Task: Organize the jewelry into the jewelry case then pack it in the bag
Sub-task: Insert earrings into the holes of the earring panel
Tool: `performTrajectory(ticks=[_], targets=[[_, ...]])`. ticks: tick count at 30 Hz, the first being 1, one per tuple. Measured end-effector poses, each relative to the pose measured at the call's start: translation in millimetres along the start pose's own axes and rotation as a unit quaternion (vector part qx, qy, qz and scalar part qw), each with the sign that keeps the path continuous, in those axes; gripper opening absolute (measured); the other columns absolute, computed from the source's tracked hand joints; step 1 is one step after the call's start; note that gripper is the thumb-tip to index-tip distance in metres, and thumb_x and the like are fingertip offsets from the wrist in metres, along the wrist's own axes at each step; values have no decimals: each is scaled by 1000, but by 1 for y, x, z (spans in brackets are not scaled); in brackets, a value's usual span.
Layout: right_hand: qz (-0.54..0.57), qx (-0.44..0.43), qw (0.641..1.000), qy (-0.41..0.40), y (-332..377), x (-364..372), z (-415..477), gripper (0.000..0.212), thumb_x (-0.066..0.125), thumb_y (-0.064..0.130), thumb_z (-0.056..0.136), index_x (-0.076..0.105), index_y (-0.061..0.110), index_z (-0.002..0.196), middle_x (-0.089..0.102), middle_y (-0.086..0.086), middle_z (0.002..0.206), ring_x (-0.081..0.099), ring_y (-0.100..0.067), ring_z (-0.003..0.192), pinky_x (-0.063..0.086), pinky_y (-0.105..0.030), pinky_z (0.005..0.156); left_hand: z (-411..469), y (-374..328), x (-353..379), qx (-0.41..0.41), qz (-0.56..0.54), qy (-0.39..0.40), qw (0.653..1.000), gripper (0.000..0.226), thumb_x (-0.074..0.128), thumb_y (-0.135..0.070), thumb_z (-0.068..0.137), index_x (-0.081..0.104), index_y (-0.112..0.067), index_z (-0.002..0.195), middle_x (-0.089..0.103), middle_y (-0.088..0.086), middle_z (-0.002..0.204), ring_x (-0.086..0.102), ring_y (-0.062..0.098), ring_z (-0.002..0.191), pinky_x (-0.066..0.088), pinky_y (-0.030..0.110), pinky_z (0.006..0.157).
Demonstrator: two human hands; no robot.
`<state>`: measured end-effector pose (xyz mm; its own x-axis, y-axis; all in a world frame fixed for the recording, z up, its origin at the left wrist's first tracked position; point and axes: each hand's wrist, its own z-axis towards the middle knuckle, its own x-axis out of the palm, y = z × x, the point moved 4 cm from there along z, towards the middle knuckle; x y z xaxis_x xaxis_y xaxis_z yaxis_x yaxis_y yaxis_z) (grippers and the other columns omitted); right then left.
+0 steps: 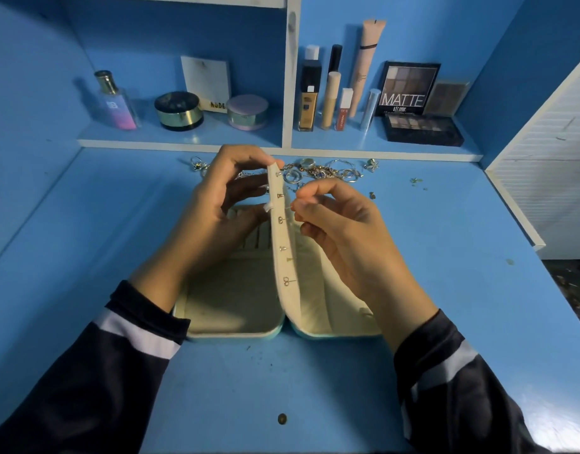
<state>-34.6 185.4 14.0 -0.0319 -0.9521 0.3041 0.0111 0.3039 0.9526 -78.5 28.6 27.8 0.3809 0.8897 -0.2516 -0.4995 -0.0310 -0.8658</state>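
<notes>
An open cream-lined jewelry case [236, 299] lies flat on the blue desk, its middle flap [287, 257] standing upright with several earring posts poking through it. My left hand [223, 204] holds the flap's upper edge from the left, thumb at the top. My right hand [334, 221] pinches a small earring part against the flap's right face. A heap of loose jewelry [324, 170], with rings and hoops, lies just behind the case. No bag is in view.
A small ring cluster [198, 165] lies at the back left and tiny pieces [416, 181] at the back right. The shelf behind holds a perfume bottle [116, 101], powder jars [179, 109], makeup tubes [331, 99] and eyeshadow palettes [419, 126]. A white slatted panel [550, 178] stands on the right.
</notes>
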Motion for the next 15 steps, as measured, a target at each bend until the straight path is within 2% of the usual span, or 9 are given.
performTrajectory(ticks=[3, 8, 12, 15], targets=[[-11, -11, 1000, 4, 0, -1, 0, 7, 60, 0, 89, 64, 6, 88, 60, -7, 80, 57, -11, 73, 47, -21, 68, 0, 0, 1, -7, 1, -2, 1000, 41, 66, -16, 85, 46, -29, 118, 57, 0, 129, 57, 16, 123, 47, 29, 102], [-46, -21, 999, 6, -4, -1, 1, 8, 58, 1, 91, 64, 6, 89, 64, -10, 83, 58, -19, 81, 50, -22, 71, -1, 0, 0, -16, -9, -4, 1000, 40, 67, -18, 85, 46, -30, 117, 57, 6, 130, 58, 18, 123, 48, 33, 102], [-58, -30, 998, 7, -5, -1, 1, 8, 58, 2, 91, 65, 6, 89, 66, -13, 86, 61, -20, 82, 50, -23, 72, 0, -1, 0, -15, 0, 0, 1000, 39, 66, -20, 86, 45, -31, 117, 57, 5, 130, 58, 17, 123, 49, 33, 101], [-71, -52, 996, 8, -4, 0, 1, 10, 59, 2, 90, 66, 8, 88, 68, -9, 83, 62, -17, 80, 50, -21, 70, 1, -1, 1, -14, -4, 0, 1000, 40, 67, -20, 85, 45, -29, 118, 56, 7, 130, 57, 18, 124, 49, 32, 101]])
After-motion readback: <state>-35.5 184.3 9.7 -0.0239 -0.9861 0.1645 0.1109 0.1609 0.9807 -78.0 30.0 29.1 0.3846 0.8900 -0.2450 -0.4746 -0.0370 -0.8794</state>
